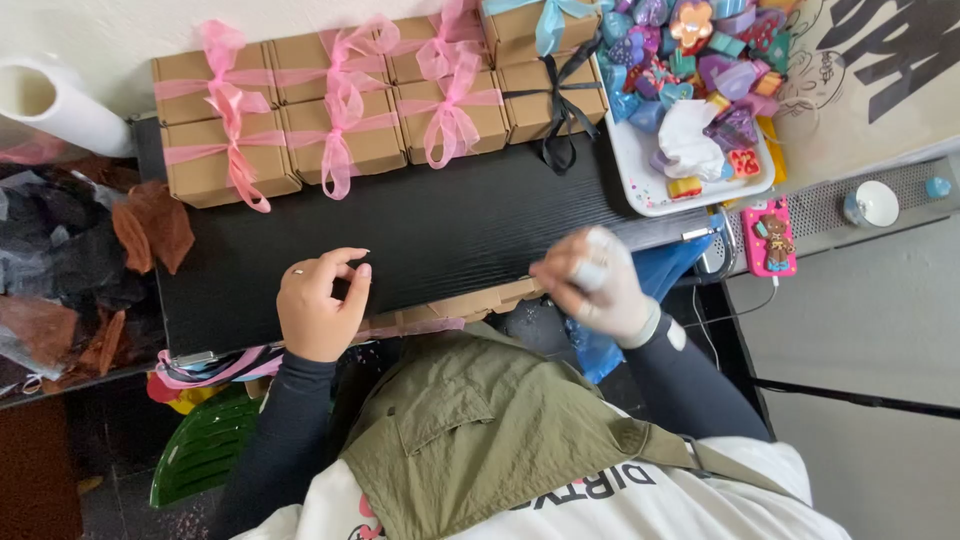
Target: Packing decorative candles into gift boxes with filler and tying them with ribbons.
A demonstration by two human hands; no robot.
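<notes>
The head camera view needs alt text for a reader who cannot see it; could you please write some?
Seen from above, a person's left hand rests on a black tabletop while the blurred right hand hovers at its front edge. Behind them stand kraft gift boxes tied with pink ribbon, and a white tray of colourful trinkets.

Black wood-grain worktop [450, 235] vs pale wall [120, 30] at top; grey floor [870, 330] on right, soft even light.
</notes>
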